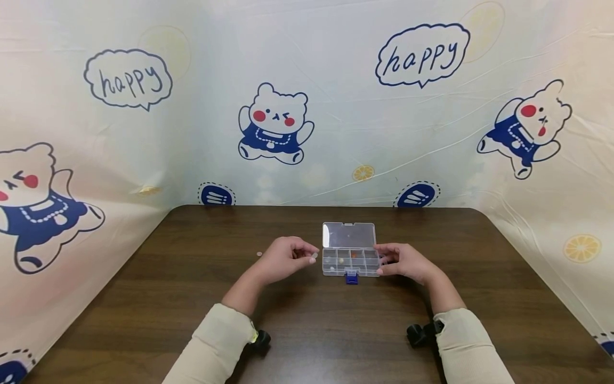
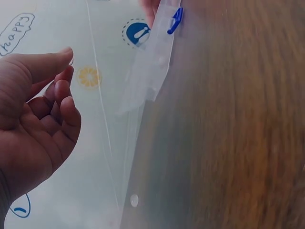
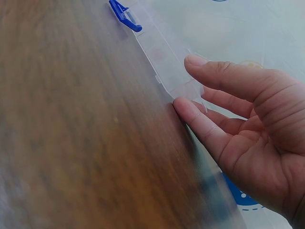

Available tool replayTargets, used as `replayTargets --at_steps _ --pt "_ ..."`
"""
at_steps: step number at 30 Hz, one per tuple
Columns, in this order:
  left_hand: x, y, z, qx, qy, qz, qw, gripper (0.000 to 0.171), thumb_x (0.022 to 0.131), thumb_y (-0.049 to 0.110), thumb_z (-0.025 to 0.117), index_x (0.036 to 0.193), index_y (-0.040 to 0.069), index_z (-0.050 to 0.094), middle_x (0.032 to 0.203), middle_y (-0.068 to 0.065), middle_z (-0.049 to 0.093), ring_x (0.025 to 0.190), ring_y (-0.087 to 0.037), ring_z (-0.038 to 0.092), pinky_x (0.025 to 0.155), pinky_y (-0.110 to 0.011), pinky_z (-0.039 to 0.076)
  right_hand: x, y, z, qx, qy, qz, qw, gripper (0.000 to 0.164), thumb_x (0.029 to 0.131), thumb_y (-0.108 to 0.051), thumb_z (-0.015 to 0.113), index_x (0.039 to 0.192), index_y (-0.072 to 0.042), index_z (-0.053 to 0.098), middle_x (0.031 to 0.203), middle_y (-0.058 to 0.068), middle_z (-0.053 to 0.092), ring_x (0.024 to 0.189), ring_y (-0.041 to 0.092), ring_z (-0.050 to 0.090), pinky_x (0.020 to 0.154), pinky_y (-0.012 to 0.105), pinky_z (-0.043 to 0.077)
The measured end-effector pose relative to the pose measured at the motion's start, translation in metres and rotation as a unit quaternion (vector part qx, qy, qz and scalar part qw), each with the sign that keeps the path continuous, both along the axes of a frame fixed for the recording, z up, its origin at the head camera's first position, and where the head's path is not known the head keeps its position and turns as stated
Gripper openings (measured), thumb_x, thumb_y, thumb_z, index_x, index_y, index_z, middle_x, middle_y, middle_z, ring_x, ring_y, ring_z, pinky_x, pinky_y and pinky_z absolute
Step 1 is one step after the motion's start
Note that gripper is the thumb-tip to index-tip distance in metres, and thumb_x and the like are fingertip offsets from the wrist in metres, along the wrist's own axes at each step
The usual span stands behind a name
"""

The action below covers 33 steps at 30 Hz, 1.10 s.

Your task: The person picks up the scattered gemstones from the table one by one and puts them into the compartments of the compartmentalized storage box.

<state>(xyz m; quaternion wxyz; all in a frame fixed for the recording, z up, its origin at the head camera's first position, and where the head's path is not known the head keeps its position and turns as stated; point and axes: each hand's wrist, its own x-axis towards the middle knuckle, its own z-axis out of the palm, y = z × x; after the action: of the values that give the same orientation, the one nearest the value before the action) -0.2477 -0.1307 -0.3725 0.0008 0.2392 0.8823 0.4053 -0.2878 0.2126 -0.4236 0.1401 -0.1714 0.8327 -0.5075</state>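
My left hand (image 1: 286, 260) pinches a small whitish round piece (image 1: 314, 256) between thumb and fingertips, just left of a clear plastic compartment box (image 1: 336, 273). In the left wrist view, only a thin rim of that piece (image 2: 71, 62) shows at the thumb tip. The box stands with its clear lid (image 1: 350, 236) raised at the back and a blue latch (image 1: 352, 279) hanging in front. My right hand (image 1: 405, 261) holds the box's right end, thumb at the front corner and a finger farther back. Inside the compartments lie small white, pale yellow and orange bits.
On the brown wooden table (image 1: 307, 330), another small whitish disc (image 1: 259, 254) lies left of my left hand. A patterned cloth (image 1: 345, 133) hangs behind the table's far edge and along both sides. Black wrist mounts (image 1: 261, 341) sit below the sleeves.
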Motion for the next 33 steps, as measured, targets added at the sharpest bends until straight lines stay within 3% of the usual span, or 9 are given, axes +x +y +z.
replayTargets --at_steps 13,26,33 --pt "0.001 0.009 0.003 0.016 -0.029 0.008 0.9994 0.016 0.088 0.018 0.074 0.104 0.014 0.076 0.084 0.002 0.063 0.077 -0.020 0.056 0.066 -0.032 0.051 0.000 -0.003 -0.001 0.000 0.009 0.012 1.000 0.068 0.081 -0.010 0.080 0.138 0.006 0.048 0.127 0.024 0.057 0.103 0.028 0.059 0.080 0.027 0.052" --pt "-0.008 0.020 0.010 0.024 -0.019 -0.015 0.9994 0.020 0.087 0.016 0.075 0.105 0.008 0.075 0.085 0.001 0.063 0.078 -0.020 0.055 0.065 -0.031 0.050 0.000 0.000 0.000 -0.004 -0.001 -0.002 1.000 0.070 0.079 -0.011 0.081 0.139 0.004 0.048 0.127 0.022 0.057 0.102 0.028 0.058 0.081 0.028 0.052" --pt "-0.012 0.026 0.010 0.012 -0.017 -0.020 0.9996 0.020 0.087 0.019 0.076 0.105 0.011 0.075 0.084 0.002 0.063 0.077 -0.019 0.056 0.064 -0.029 0.051 0.001 0.000 0.000 -0.008 0.001 0.001 1.000 0.068 0.080 -0.010 0.080 0.138 0.004 0.049 0.128 0.023 0.057 0.103 0.028 0.058 0.080 0.028 0.053"
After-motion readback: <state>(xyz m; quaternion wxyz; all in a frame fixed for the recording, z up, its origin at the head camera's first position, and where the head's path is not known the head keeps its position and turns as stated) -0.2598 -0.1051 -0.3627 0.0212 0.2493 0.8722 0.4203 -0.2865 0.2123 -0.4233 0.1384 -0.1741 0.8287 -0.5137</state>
